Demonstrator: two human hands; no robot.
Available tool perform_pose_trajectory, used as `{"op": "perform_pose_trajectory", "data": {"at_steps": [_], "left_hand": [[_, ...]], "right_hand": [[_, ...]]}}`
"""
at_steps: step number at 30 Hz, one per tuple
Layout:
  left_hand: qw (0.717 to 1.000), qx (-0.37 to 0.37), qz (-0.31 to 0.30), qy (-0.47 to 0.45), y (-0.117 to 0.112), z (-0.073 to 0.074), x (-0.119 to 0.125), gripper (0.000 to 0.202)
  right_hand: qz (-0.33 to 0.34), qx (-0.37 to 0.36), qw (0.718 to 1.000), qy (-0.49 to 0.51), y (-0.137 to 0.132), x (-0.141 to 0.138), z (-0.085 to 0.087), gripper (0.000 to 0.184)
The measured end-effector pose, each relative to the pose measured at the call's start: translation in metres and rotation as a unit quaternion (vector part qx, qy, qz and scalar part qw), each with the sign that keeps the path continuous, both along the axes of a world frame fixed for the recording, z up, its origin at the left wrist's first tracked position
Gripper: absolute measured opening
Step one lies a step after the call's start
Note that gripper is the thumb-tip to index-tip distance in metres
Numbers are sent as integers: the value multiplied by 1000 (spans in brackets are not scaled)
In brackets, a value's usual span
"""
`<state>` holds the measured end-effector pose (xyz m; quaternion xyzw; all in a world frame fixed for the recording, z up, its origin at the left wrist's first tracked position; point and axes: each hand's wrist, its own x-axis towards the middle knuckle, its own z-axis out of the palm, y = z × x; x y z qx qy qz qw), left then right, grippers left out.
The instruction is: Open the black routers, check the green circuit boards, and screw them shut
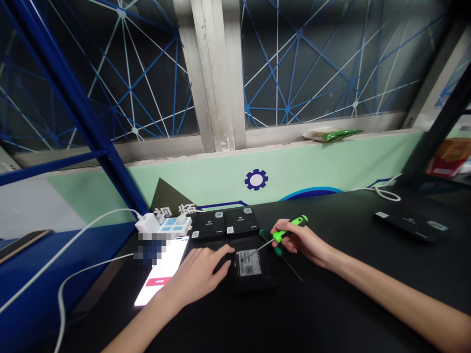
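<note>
A flat black box (253, 277) with a white label lies face down on the black table (331, 314). My left hand (200, 274) rests on its left edge, fingers stretched out flat. My right hand (303, 242) is closed around a green-handled screwdriver (289, 228), whose tip points down onto the box near the label. A second thin screwdriver (287, 262) with a dark green handle lies on the table just below my right hand.
Two more black boxes (224, 225) sit behind, beside a white power strip (165, 226) with cables. A lit phone (164, 274) lies left of my left hand. Another black device (410, 223) rests far right. A blue rack post (91, 132) stands at left.
</note>
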<state>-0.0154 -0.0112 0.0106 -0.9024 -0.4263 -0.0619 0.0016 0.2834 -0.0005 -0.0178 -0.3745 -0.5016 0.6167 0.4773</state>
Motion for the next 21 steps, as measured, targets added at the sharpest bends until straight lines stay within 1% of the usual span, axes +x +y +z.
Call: {"op": "perform_pose_trajectory", "data": {"at_steps": [7, 13, 21], "left_hand": [[1000, -13, 0, -4, -2, -1, 0, 34], [1000, -19, -1, -24, -1, -3, 0, 34], [1000, -26, -1, -13, -1, -3, -1, 33]], "right_hand": [[-20, 2, 1000, -16, 1, 4, 6, 27], [-59, 48, 996, -52, 4, 13, 17, 26], [-71, 85, 990, -84, 5, 25, 27, 24]]}}
